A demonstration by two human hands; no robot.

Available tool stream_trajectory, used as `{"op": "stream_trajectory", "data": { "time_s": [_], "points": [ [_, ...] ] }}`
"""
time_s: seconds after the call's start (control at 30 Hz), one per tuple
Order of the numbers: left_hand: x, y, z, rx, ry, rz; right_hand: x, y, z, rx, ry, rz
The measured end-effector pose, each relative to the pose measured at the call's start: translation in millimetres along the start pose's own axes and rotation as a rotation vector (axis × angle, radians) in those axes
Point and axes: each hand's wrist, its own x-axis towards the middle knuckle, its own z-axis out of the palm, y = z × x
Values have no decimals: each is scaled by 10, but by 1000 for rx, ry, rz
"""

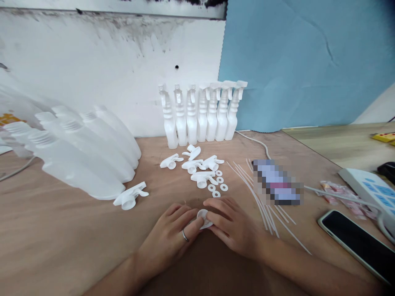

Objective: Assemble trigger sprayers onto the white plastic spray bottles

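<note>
Both hands meet low in the middle, over the table, around a white spray trigger head [203,214] whose round collar opening faces up. My left hand [175,230] is closed on its left side, with a fingertip at the opening and a ring on one finger. From the right, my right hand [234,226] grips the same piece with fingers bent round it. Most of the piece is hidden by the fingers. Just beyond lie several thin white washers [211,188] and several loose spray trigger heads [202,179]. Another trigger head [131,196] rests apart on the left.
Several white bottles without tops [83,160] stand at left. Several bottles with spray tops [202,119] line the wall. Thin white tubes [259,201] lie right of my hands, near a blurred phone-like device [277,183], another phone [354,242], a power strip [373,189] and a cable.
</note>
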Motion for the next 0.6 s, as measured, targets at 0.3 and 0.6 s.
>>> {"op": "stream_trajectory", "data": {
  "time_s": [0.3, 0.6],
  "points": [
    [-15, 16, 24, -38, 11, -14, 34, -45, -5, 37, 5, -29],
    [-6, 49, 41, -87, 37, -24, 85, -196, -75, 48, -100, 124]
  ]
}}
